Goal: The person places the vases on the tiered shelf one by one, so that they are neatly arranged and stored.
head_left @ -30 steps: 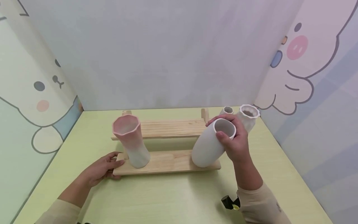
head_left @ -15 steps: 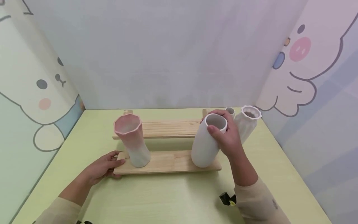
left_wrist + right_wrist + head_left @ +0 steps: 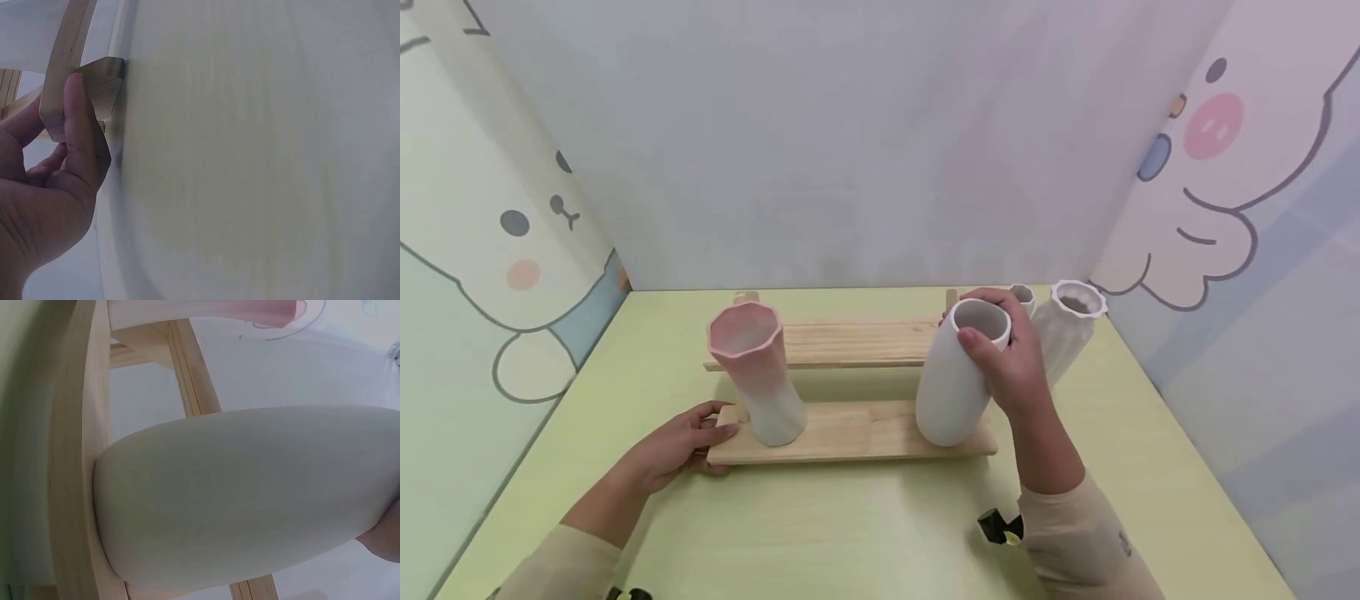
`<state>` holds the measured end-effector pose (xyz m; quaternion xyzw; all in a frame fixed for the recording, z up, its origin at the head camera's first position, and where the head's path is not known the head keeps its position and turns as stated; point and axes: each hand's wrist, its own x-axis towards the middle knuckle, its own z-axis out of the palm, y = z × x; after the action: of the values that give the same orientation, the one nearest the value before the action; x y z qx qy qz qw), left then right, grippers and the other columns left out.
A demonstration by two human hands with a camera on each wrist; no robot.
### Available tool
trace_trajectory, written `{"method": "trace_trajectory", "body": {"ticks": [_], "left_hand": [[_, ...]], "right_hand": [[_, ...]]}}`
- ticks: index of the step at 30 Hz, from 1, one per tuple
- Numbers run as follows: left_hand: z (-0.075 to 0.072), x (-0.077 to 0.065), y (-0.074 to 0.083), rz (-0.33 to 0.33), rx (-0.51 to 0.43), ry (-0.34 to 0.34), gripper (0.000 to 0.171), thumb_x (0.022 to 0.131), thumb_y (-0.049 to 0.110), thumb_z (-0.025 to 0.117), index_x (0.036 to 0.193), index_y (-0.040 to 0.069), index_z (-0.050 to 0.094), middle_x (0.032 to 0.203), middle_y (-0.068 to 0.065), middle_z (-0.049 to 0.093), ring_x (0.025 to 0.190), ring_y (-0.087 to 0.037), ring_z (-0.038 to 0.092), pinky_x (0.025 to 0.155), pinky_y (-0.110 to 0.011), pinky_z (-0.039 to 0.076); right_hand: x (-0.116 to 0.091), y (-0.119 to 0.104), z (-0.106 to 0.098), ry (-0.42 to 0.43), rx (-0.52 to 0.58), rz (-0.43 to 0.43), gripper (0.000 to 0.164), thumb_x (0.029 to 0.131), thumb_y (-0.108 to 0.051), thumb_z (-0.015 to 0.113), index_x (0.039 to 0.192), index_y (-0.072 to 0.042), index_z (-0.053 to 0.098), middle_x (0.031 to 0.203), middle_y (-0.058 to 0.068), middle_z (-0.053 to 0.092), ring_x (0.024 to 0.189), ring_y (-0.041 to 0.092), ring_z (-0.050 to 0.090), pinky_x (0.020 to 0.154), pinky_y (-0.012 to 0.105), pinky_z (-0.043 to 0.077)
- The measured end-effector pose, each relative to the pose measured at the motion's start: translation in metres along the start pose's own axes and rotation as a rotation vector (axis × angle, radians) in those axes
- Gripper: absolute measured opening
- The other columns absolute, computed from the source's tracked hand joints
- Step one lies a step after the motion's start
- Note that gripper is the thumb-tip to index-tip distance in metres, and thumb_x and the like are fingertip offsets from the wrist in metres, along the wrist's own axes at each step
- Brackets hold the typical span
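A two-tier wooden rack stands on the table, its lower shelf nearer the person. My left hand grips the left end of that lower shelf; in the left wrist view the thumb and fingers pinch the board's end. On the shelf's right part stands a plain white vase, and my right hand holds it near the rim, thumb toward me. The right wrist view shows the vase's base right at the shelf board. A pink-to-white vase with a faceted rim stands on the shelf's left part.
Right of the rack stand a ribbed white vase with a wavy rim and a smaller vase, partly hidden behind my right hand. A black device shows by the right sleeve. Walls printed with cartoon animals enclose the table.
The white vase has gone from leaning right to nearly upright on the lower shelf, with my right hand moving left along with it. My left hand keeps its grip on the shelf end.
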<state>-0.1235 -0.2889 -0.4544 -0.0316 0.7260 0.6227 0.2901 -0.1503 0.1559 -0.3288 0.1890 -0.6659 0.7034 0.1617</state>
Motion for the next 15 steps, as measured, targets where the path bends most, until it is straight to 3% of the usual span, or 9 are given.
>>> {"method": "trace_trajectory", "body": {"ticks": [8, 15], "left_hand": [[0.0004, -0.0015, 0.001, 0.014, -0.006, -0.017, 0.069, 0.1, 0.027, 0.058, 0.148, -0.002, 0.016, 0.114, -0.009, 0.058, 0.098, -0.02, 0.066, 0.082, -0.042, 0.06], [0.001, -0.002, 0.0014, 0.011, -0.009, -0.011, 0.069, 0.1, 0.027, 0.058, 0.148, -0.001, 0.017, 0.115, -0.009, 0.058, 0.098, -0.02, 0.066, 0.083, -0.042, 0.06]], "right_hand": [[-0.0022, 0.0013, 0.004, 0.086, -0.108, 0.011, 0.037, 0.08, -0.011, 0.067, 0.115, -0.005, 0.058, 0.097, -0.002, 0.07, 0.085, 0.017, 0.064, 0.07, 0.026, 0.055], [-0.0037, 0.0006, 0.0042, 0.078, -0.124, 0.016, 0.041, 0.08, -0.011, 0.067, 0.118, -0.001, 0.056, 0.098, -0.002, 0.07, 0.086, 0.017, 0.064, 0.07, 0.026, 0.055]]}}
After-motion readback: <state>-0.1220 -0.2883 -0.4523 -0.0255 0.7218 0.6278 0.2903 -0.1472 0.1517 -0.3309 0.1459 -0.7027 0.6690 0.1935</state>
